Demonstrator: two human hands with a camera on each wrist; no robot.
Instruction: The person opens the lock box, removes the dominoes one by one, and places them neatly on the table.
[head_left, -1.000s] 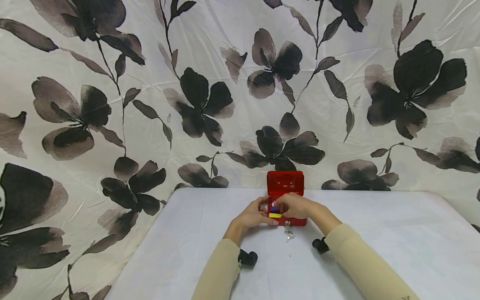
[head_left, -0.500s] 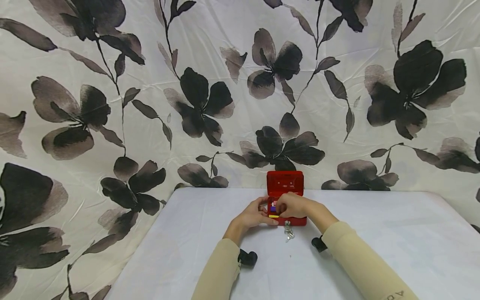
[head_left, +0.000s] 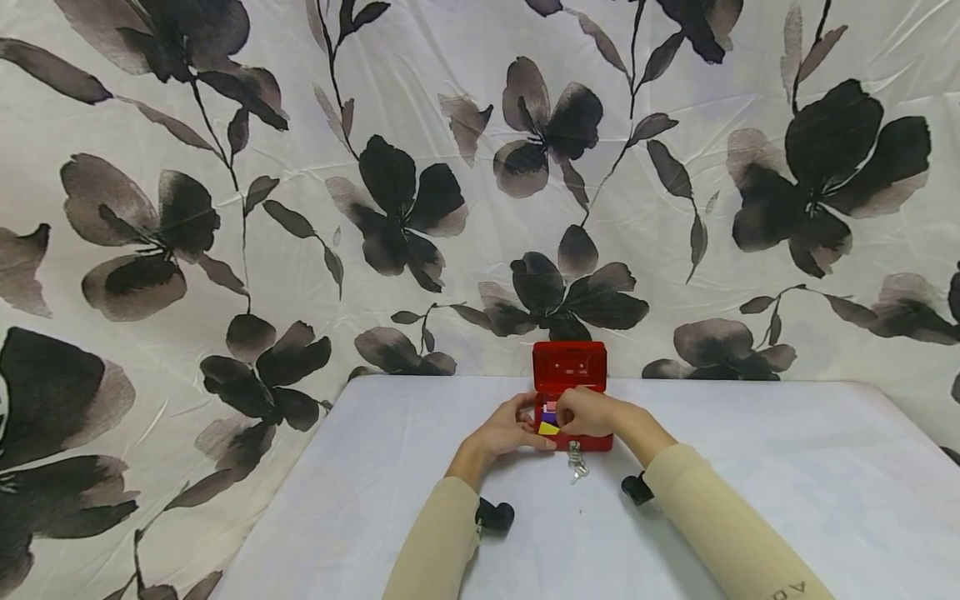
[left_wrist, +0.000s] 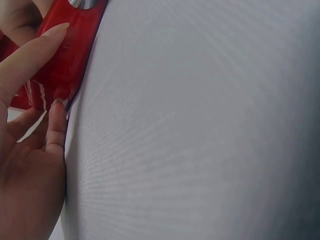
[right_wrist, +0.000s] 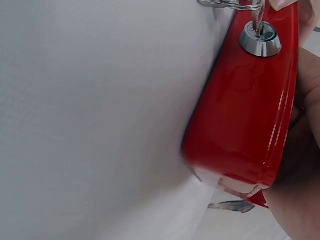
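Note:
A red metal cash box (head_left: 596,443) stands at the back of the table with its lid (head_left: 570,356) raised. My left hand (head_left: 507,428) holds its left front corner, thumb over the front and fingers along the side. The curled fingers of my right hand (head_left: 591,410) reach inside and pinch the right end of a flat yellow piece (head_left: 548,428), tilted near the front wall. Behind it lie a blue piece (head_left: 549,417) and a pink one (head_left: 551,407), partly covered by my fingers. Most of the right fingertips are hidden.
Keys (head_left: 578,468) on a ring hang from the silver lock (right_wrist: 261,46) on the box's front. A white cloth (head_left: 360,508) covers the table. Behind it hangs a flower-patterned sheet (head_left: 465,250). Black wrist cameras (head_left: 496,516) sit under both forearms.
The yellow piece went from lying level to tilted, its right end lower, and more of it shows now. My right hand shifted slightly inside the box; the left stayed in place.

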